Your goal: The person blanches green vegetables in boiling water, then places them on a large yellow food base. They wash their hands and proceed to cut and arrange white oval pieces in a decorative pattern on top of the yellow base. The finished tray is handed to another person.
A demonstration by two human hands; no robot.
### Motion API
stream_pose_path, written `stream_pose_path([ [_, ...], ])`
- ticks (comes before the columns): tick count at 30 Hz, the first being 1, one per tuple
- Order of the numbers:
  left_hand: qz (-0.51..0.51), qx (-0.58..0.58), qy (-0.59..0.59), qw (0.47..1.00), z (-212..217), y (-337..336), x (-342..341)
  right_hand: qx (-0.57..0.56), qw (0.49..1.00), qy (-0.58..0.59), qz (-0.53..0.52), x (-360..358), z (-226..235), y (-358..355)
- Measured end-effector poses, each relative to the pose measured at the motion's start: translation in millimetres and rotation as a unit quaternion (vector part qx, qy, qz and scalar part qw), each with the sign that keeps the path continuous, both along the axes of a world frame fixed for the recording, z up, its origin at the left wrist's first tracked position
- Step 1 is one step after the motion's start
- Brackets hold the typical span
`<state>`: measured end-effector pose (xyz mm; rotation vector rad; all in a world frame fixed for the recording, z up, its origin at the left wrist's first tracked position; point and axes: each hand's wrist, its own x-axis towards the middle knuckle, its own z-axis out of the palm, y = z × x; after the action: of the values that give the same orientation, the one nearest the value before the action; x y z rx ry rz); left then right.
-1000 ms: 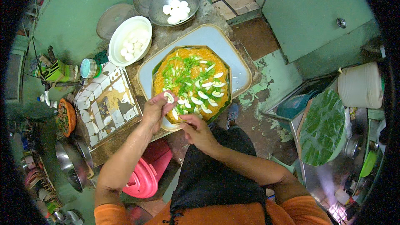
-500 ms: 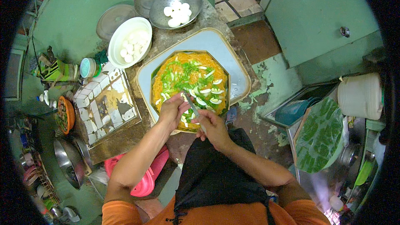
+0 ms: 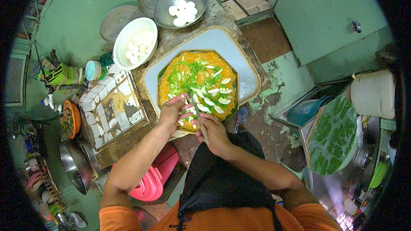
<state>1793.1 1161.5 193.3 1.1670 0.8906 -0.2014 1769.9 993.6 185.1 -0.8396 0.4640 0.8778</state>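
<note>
An octagonal tray of orange noodles [image 3: 171, 66] sits on a pale blue board, scattered with chopped greens [image 3: 182, 77] and slices of boiled egg [image 3: 209, 102]. Over its near edge, my right hand [image 3: 215, 136] grips a knife [image 3: 202, 125] by the handle, blade pointing away from me. My left hand [image 3: 171, 113] is just left of the blade, fingers bent around a small white piece of boiled egg [image 3: 184, 98], mostly hidden by them. A white bowl [image 3: 121, 38] with whole peeled eggs in liquid stands beyond, beside a metal colander [image 3: 201, 6] holding more eggs [image 3: 183, 13].
The blue board [image 3: 246, 75] lies on a worn counter by a broken-tiled block [image 3: 113, 107]. To the left are an orange basket [image 3: 76, 117] and metal pan [image 3: 72, 162]; a pink container [image 3: 150, 184] is below. A leaf-covered round tray [image 3: 332, 134] and white bucket [image 3: 376, 96] stand right.
Both hands stay over the near edge of the noodles. The knife has turned more upright, and my left fingers have spread a little. A shoe shows beside the counter.
</note>
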Motion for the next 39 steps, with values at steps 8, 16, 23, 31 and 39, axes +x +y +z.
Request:
stream_pose_path([
  [8, -0.264, 0.532, -0.105, 0.798, 9, 16, 9, -0.050, 0.998, -0.035, 0.013, 18, 22, -36],
  [16, -0.222, 0.615, -0.112, 0.748, 7, 43, 21, -0.169, 0.975, -0.141, 0.025, 30, 23, -83],
  [23, -0.253, 0.528, -0.041, 0.809, 15, 94, 19, -0.193, 0.973, -0.098, -0.082, 7, -6, -104],
  [31, -0.294, 0.525, -0.074, 0.796, 3, 66, -1, -0.206, 0.968, -0.102, -0.098, 2, -10, -106],
  [39, -0.176, 0.563, -0.095, 0.802, -32, 104, 34, -0.200, 0.970, -0.074, -0.116, -15, -28, -92],
])
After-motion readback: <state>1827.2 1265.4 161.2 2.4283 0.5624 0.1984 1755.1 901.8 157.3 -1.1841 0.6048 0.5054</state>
